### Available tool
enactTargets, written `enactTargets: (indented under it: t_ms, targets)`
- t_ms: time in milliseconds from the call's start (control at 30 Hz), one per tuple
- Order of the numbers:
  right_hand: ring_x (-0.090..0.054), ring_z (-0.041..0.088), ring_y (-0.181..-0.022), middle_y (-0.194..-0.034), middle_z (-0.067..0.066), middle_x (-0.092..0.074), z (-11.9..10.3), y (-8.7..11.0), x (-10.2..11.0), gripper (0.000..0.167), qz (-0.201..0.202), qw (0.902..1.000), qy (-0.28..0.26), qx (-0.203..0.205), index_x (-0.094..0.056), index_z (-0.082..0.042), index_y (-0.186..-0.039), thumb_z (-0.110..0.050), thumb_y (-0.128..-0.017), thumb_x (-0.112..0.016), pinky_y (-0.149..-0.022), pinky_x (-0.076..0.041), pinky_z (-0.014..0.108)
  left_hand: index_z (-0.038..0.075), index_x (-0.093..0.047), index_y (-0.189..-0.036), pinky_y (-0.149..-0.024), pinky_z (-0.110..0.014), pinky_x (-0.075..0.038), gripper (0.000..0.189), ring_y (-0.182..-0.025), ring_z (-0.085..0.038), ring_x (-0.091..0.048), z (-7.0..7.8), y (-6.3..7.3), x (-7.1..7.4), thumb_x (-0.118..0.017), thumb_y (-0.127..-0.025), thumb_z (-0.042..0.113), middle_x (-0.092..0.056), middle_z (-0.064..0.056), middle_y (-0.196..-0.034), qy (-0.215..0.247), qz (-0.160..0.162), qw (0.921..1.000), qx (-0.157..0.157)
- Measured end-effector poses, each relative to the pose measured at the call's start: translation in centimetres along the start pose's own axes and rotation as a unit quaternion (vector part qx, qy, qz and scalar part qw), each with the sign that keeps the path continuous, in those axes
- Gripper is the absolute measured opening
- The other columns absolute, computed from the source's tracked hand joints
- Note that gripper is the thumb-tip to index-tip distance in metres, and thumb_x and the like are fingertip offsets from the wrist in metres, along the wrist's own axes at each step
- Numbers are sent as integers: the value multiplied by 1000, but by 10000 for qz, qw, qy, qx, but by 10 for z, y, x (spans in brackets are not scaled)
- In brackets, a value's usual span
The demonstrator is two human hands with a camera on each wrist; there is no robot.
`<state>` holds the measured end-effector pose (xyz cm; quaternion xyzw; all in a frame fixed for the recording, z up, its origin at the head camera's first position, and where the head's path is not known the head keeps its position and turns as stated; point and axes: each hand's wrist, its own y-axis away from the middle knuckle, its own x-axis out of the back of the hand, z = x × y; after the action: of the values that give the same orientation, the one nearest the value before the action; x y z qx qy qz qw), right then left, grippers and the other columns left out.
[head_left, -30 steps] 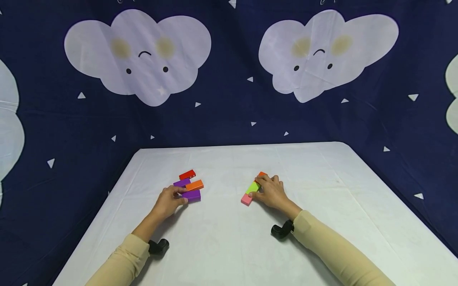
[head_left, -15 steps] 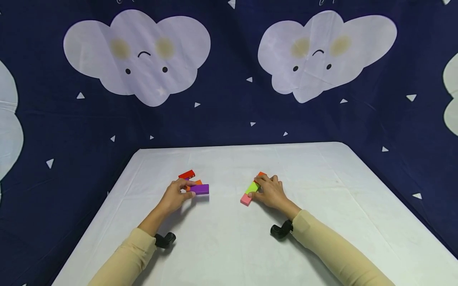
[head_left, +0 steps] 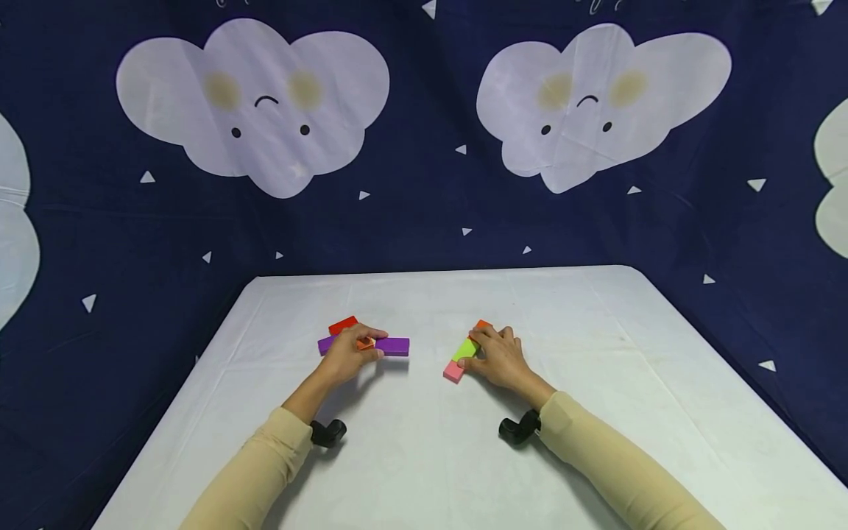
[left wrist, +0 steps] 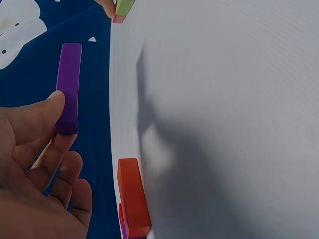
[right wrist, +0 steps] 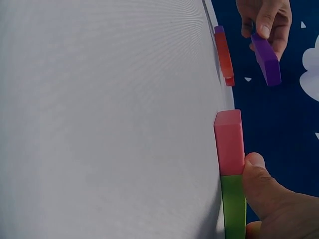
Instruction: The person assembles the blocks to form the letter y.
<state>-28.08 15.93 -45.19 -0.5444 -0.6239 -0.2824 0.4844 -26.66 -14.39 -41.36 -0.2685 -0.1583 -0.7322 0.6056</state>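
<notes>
My left hand (head_left: 344, 357) pinches one end of a purple block (head_left: 395, 347) between thumb and fingers. In the left wrist view, this purple block (left wrist: 69, 84) is held up clear of the tabletop, its shadow falling below. My right hand (head_left: 501, 358) grips a slanting row of blocks on the table: pink block (head_left: 453, 372) nearest, green block (head_left: 465, 349) in the middle, orange block (head_left: 483, 324) at the far end. In the right wrist view, the thumb (right wrist: 256, 164) presses where the pink block (right wrist: 230, 144) meets the green block (right wrist: 233, 204).
Under and behind my left hand lie a red block (head_left: 341, 325), another purple block (head_left: 324, 344) and an orange block (left wrist: 133, 199), partly covered by the fingers. A white cloth covers the table (head_left: 411, 442). A dark blue curtain (head_left: 424, 221) with clouds hangs behind.
My left hand has lifted the purple block from the left group and carried it to the right, over the orange block. My right hand stays on its row.
</notes>
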Motion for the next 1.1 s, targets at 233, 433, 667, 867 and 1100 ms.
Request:
enactTargets:
  t_ms: [233, 433, 667, 867, 1100]
  targets:
    - [-41, 32, -102, -137, 9, -51, 0, 0, 0, 67, -26, 10000, 0, -11, -55, -10, -131, -50, -79, -69, -79, -30, 41, 9, -66, -116, -80, -31, -40, 33, -109, -30, -50, 6, -8, -6, -68, -83, 7, -61, -8, -116, 66, -217, 9997, -75]
    - [-41, 31, -103, -138, 9, -50, 0, 0, 0, 68, -64, 10000, 10, -5, -55, -10, -132, -51, -79, -68, -79, -30, 41, 9, -68, -113, -77, -29, -38, 31, -106, -30, -52, 3, -17, -15, -68, -83, 6, -63, -9, -114, -21, -322, 9990, -312]
    - [-41, 32, -104, -139, 9, -49, 0, 0, 1, 67, -122, 9999, 18, -52, -55, -10, -132, -51, -80, -68, -80, -31, 41, 7, -67, -113, -84, -33, -40, 29, -107, -30, -53, 4, -24, -23, -66, -84, 4, -63, -10, -114, 17, -686, 9962, -530]
    - [-41, 32, -105, -139, 9, -49, 0, 0, 1, 68, -119, 9999, 11, -44, -54, -10, -132, -51, -80, -68, -81, -31, 42, 9, -67, -114, -84, -34, -40, 29, -108, -28, -52, 6, -29, -29, -65, -84, 5, -63, -8, -114, -96, -920, 9943, -520]
    - [-41, 33, -105, -139, 10, -50, 0, -1, 1, 67, -87, 10000, 7, 4, -55, -9, -131, -50, -79, -69, -80, -31, 42, 9, -68, -112, -87, -33, -40, 30, -107, -26, -53, 8, -36, -39, -66, -84, 3, -63, -8, -114, -219, -1141, 9922, -455]
